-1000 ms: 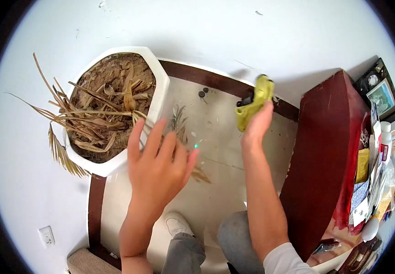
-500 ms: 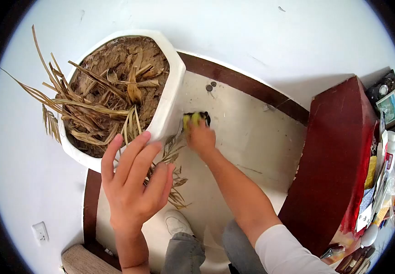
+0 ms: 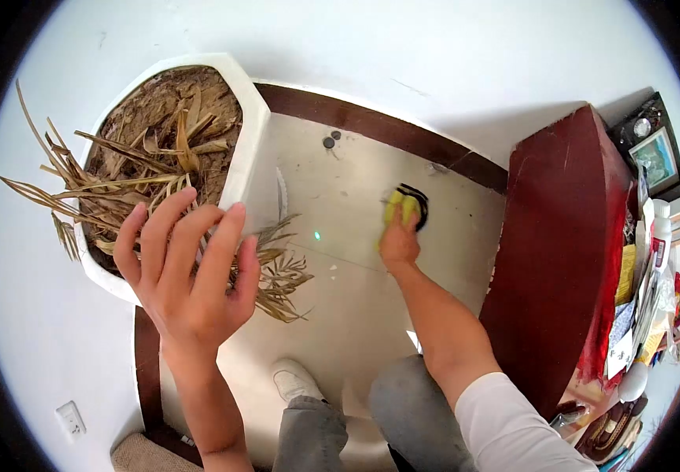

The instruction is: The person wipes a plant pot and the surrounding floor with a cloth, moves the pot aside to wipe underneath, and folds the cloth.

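Note:
My right hand (image 3: pixel 400 244) presses a yellow-green cloth (image 3: pixel 393 209) with a black part at its edge onto the pale tiled floor (image 3: pixel 340 315). My left hand (image 3: pixel 192 271) is raised with its fingers spread and holds nothing. Behind it stands a white planter (image 3: pixel 252 130) filled with dry brown soil (image 3: pixel 132 110) and withered leaves (image 3: pixel 124 189). More dried fronds (image 3: pixel 281 279) hang over the floor beside the left hand; part of them is hidden by it.
Two small dark round things (image 3: pixel 329 142) lie near the dark red skirting (image 3: pixel 356 118). A dark red cabinet (image 3: pixel 548 252) stands at the right, with a framed picture (image 3: pixel 657 163), a white bottle (image 3: pixel 661 228) and papers. A wall socket (image 3: pixel 71 420) is at lower left.
The right hand first came down from the right to the floor by the planter, then moved right across the floor with the cloth. The left hand shifted left, fingers still spread.

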Demonstrator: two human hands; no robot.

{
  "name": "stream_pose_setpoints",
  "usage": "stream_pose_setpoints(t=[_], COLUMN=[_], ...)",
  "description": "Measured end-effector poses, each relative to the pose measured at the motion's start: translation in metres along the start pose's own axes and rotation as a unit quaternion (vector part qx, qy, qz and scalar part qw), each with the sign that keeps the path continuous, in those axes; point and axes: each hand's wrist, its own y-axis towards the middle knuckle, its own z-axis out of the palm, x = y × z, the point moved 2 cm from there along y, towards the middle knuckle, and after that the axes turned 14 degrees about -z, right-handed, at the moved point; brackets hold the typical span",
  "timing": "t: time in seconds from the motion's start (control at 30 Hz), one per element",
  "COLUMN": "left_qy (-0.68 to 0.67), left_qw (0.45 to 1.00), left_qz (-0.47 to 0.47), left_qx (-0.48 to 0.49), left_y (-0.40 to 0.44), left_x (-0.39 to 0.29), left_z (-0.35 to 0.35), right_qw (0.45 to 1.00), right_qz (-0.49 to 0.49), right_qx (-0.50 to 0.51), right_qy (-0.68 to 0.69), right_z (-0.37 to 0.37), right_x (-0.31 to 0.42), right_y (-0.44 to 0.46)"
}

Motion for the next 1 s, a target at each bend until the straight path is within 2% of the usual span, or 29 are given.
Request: stream_pose_setpoints(t=[0.13,0.17,0.33,0.53,0.57,0.67,0.77,0.87,1.0], left_qy=[-0.01,-0.011,-0.024,-0.042,-0.045,-0.048,-0.046,-0.038,-0.028], left_qw=[1.0,1.0,0.999,0.997,0.996,0.995,0.994,0.993,0.993], left_qz=[-0.017,-0.02,-0.021,-0.041,-0.048,-0.06,-0.067,-0.071,-0.065], left_qx=[0.014,0.016,0.023,0.048,0.052,0.066,0.08,0.084,0.091], left_y=[0.0,-0.001,-0.001,0.004,0.004,0.006,0.007,0.007,0.006], left_x=[0.0,0.0,0.001,0.001,0.001,0.0,0.001,-0.001,-0.002], left_z=[0.0,0.0,0.001,0.003,0.003,0.003,0.004,0.004,0.003], right_qw=[0.999,0.992,0.941,0.956,0.95,0.94,0.905,0.902,0.926], right_qz=[0.025,-0.027,-0.25,-0.234,-0.256,-0.281,-0.409,-0.408,-0.338], right_qx=[-0.043,-0.114,-0.197,-0.084,-0.109,-0.097,-0.051,0.114,0.162], right_qy=[0.016,0.04,0.117,0.155,0.144,0.17,0.1,-0.08,-0.043], right_z=[-0.023,-0.019,-0.03,-0.024,-0.013,0.0,0.051,0.045,0.043], right_x=[-0.013,-0.005,0.095,0.18,0.184,0.2,0.205,0.213,0.214], right_y=[-0.005,-0.004,0.013,0.052,0.061,0.082,0.121,0.116,0.131])
